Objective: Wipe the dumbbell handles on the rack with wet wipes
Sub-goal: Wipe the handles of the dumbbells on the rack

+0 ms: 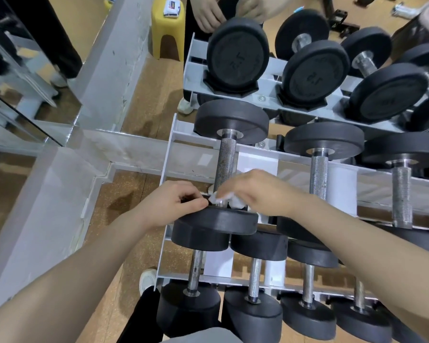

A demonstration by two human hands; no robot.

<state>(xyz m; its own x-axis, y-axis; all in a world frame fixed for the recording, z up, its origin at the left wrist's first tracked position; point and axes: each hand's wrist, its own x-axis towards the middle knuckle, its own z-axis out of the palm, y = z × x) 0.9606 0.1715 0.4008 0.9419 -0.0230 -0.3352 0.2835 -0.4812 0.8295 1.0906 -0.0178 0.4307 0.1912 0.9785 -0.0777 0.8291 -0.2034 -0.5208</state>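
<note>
While only one handle was under the cloth, task judged early, most of it left. Three-tier white rack, loaded on every level with black-headed dumbbells; none of the steel shafts showed any visible sign of wiping, wet or dry not tellable. Top tier: large heads end-on, handles mostly hidden behind them, untouched at this moment. Middle tier: leftmost dumbbell in work, its knurled handle bare along the upper stretch and wrapped at the near end only; neighbouring middle handles to the right unattended. Bottom tier: row of smaller dumbbells with smooth shafts, none in contact with either hand. Left hand, fingers curled, pinching an edge of the wet wipe just beside the near head, heel resting on that head. Right hand, fingers bent down over the bunched wipe, pressing it round the base of the handle. Wipe white, crumpled, partly covered by the right hand, seated where shaft met near head. Yellow stool beyond the rack, small packet on top, possibly the wipes supply, label unreadable. Second person's hands at the far side, occupation not tellable.
</note>
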